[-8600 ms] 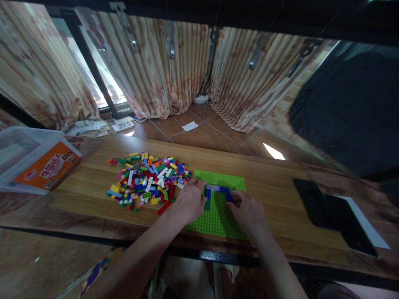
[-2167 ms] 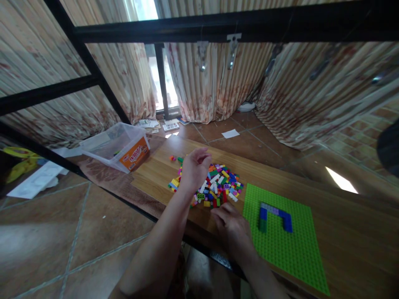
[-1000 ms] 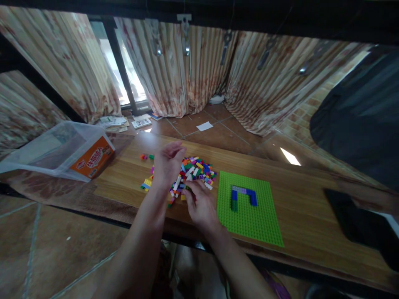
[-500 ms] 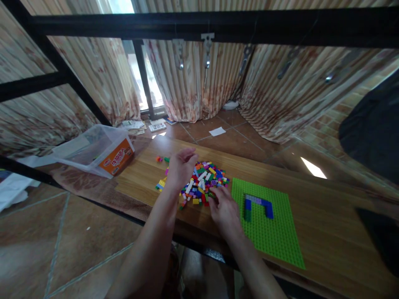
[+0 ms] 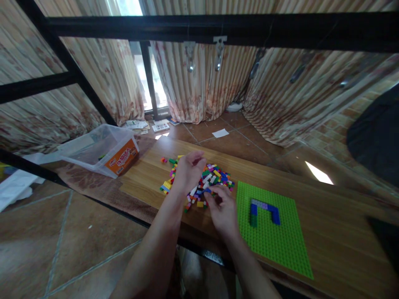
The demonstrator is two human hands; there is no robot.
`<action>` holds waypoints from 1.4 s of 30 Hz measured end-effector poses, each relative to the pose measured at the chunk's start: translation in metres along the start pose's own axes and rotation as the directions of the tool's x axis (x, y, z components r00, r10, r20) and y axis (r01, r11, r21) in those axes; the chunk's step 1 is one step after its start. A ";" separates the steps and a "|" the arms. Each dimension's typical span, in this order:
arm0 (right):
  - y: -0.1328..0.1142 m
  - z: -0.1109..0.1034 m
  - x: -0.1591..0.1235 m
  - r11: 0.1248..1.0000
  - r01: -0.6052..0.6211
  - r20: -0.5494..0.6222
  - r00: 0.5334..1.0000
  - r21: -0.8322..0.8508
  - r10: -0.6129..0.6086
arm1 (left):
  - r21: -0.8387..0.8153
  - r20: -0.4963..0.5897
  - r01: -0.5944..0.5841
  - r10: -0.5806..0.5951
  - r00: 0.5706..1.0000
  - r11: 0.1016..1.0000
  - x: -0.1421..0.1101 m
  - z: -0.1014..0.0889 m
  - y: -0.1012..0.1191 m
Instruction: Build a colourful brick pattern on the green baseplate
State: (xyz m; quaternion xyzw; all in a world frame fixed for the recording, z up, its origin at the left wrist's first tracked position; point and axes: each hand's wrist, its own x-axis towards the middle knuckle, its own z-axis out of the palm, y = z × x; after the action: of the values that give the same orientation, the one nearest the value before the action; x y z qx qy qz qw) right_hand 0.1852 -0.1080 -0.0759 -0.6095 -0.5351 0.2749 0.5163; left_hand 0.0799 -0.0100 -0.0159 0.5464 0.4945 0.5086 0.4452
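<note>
My left hand (image 5: 189, 171) is held over the left part of a pile of colourful toy bricks (image 5: 215, 176), fingers loosely curved and apart, with nothing seen in them. At the pile's near right side, my right hand (image 5: 223, 207) has thumb and forefinger closed around what looks like a small blue brick (image 5: 207, 190). To the right lies a green baseplate (image 5: 280, 245). Fixed on it is a three-sided outline of bricks (image 5: 274, 216) in blue, green, grey and lilac, its gap facing me. My left hand and wrist hide part of the pile.
A clear plastic box (image 5: 96, 151) with an orange label stands at the table's left end. A dark flat object (image 5: 385, 236) lies at the right. The wooden board (image 5: 336, 216) bears the bricks and baseplate. A black metal bar (image 5: 199, 29) crosses ahead, before curtains.
Both hands have gone from the brick outline on the baseplate to the loose pile. Over the last second my right fingers have shifted within the pile, and a blue brick now shows at their tips.
</note>
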 end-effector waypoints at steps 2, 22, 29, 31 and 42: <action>-0.002 -0.007 0.002 0.965 -0.108 -0.039 0.992 0.240 0.121 | 0.072 0.112 0.012 -0.021 0.993 0.997 -0.003 -0.001 0.001; -0.006 -0.103 -0.008 0.978 0.137 0.049 0.990 -0.154 -0.131 | -0.014 0.754 0.308 -0.193 0.628 0.951 -0.043 0.040 0.011; -0.001 -0.137 -0.018 0.944 0.184 0.150 0.978 -0.274 -0.147 | -0.004 0.831 0.336 -0.184 0.525 0.942 -0.064 0.067 0.008; 0.005 -0.154 -0.022 0.934 0.171 0.149 0.980 -0.312 -0.130 | 0.020 0.832 0.339 -0.204 0.516 0.941 -0.071 0.075 0.006; 0.055 -0.229 -0.052 0.910 -0.129 0.152 0.967 -0.393 0.203 | 0.283 0.852 0.117 -0.306 0.426 0.952 -0.118 0.096 0.007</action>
State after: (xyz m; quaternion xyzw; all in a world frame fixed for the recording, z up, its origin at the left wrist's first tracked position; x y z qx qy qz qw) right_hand 0.3948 -0.2275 -0.0653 -0.7125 -0.5708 0.2657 0.3099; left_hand 0.1769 -0.1261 -0.0311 0.7017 0.2981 0.0415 0.6458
